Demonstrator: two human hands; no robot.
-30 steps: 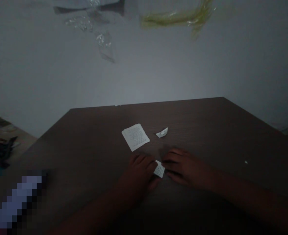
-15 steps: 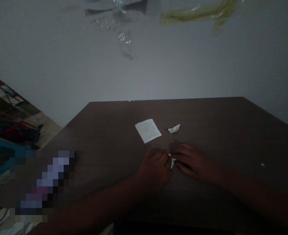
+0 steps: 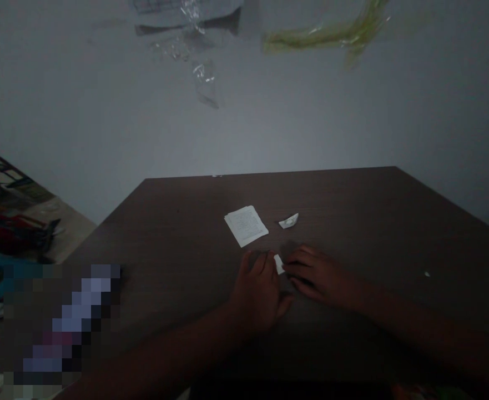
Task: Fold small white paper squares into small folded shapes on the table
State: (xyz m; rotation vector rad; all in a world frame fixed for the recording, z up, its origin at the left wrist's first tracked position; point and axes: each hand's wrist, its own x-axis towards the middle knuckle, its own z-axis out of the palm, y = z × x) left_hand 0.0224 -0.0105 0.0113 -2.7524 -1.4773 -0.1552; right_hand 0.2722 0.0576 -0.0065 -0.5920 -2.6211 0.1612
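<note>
A small white piece of paper [image 3: 278, 265] lies on the table between my hands, partly covered by fingers. My left hand [image 3: 257, 291] rests on its left side, fingers laid flat over it and thumb stretched away toward me. On the other side, my right hand [image 3: 313, 273] has its fingers together, with the fingertips at the paper's right edge; its thumb is a little lower. Just beyond the hands sits a small folded paper shaped like a boat [image 3: 288, 221]. To its left is a short stack of printed paper sheets [image 3: 246, 226].
The brown table [image 3: 177, 233] meets a pale wall [image 3: 244, 133] with tape and plastic scraps stuck on it. A tiny white scrap [image 3: 427, 274] lies at the right. A blurred-out object [image 3: 69, 319] is at the left edge, near floor clutter.
My left thumb has swung out away from the paper, and the left fingers now lie flatter. More of the paper's flat face shows. The view has shifted slightly.
</note>
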